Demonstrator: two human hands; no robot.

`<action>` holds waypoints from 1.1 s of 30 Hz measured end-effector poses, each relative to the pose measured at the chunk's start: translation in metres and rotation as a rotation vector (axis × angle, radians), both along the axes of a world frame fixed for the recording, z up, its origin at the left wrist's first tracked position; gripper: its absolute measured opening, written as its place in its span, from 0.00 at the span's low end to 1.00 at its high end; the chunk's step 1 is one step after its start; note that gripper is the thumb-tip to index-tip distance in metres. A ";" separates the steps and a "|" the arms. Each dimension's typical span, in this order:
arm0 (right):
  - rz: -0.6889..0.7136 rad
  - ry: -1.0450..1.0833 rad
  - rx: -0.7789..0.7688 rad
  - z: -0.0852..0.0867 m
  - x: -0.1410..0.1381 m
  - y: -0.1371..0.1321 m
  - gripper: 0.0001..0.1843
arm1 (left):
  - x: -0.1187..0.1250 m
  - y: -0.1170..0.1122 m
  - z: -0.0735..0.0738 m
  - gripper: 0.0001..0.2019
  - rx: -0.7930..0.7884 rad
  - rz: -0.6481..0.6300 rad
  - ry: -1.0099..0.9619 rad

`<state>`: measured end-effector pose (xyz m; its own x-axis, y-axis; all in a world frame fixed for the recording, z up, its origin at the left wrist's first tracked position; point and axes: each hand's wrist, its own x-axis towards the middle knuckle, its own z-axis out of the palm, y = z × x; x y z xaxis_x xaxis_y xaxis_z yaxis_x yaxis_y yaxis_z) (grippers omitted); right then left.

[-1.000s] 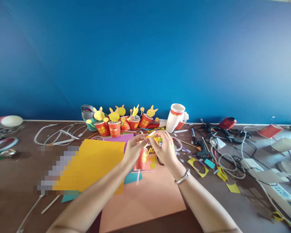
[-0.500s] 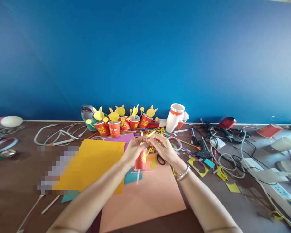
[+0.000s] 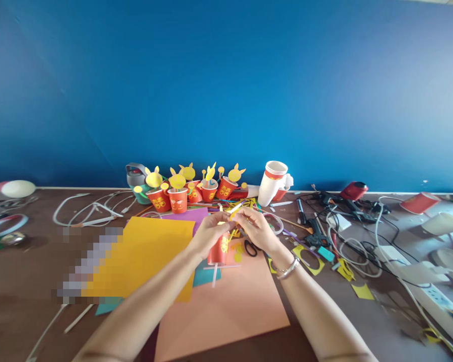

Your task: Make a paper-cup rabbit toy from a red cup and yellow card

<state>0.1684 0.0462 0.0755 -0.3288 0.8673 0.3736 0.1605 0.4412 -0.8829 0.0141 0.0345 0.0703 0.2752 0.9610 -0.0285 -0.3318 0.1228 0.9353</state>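
My left hand (image 3: 208, 232) is wrapped round a small red paper cup (image 3: 219, 250) with gold print, held above the table. A white straw (image 3: 214, 274) pokes out below the cup. My right hand (image 3: 255, 228) meets the left over the cup's top, its fingertips pinched on a small yellow and white piece (image 3: 235, 208). What that piece is I cannot make out. A bracelet (image 3: 288, 269) sits on my right wrist.
Yellow (image 3: 143, 256), peach (image 3: 230, 306) and purple paper sheets lie under my arms. Several red cups with yellow bunny cut-outs (image 3: 189, 187) stand at the back, beside stacked cups (image 3: 274, 182). Scissors (image 3: 250, 247), paper scraps, cables and a power strip (image 3: 423, 286) crowd the right side.
My right hand turned and slid slightly left, closing on the left hand over the cup. The yellow bit it held a second ago is now mostly hidden in the fingertips.
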 end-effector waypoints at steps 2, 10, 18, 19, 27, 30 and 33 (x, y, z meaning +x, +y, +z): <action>0.011 0.031 -0.031 0.000 0.000 0.000 0.16 | 0.000 -0.001 0.002 0.10 0.057 0.034 0.006; -0.008 0.080 -0.060 -0.002 -0.001 0.002 0.16 | -0.001 0.001 0.003 0.09 0.039 0.049 0.025; -0.345 -0.328 0.543 0.003 -0.001 -0.007 0.07 | -0.005 0.008 -0.004 0.09 0.201 0.274 0.267; -0.341 -0.371 0.575 0.003 -0.001 -0.007 0.07 | -0.005 0.007 -0.003 0.08 0.218 0.274 0.291; -0.272 -0.418 0.534 0.003 0.001 -0.004 0.07 | -0.005 0.004 0.002 0.04 0.350 0.303 0.496; -0.228 -0.410 0.507 0.005 0.003 -0.003 0.07 | -0.005 0.003 0.001 0.04 0.385 0.317 0.527; -0.209 -0.390 0.460 0.007 0.004 -0.003 0.07 | -0.005 0.003 0.001 0.04 0.403 0.319 0.538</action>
<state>0.1727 0.0428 0.0830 -0.3573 0.7073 0.6100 0.5558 0.6859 -0.4697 0.0095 0.0370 0.0716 0.0288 0.9562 0.2913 0.2229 -0.2903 0.9306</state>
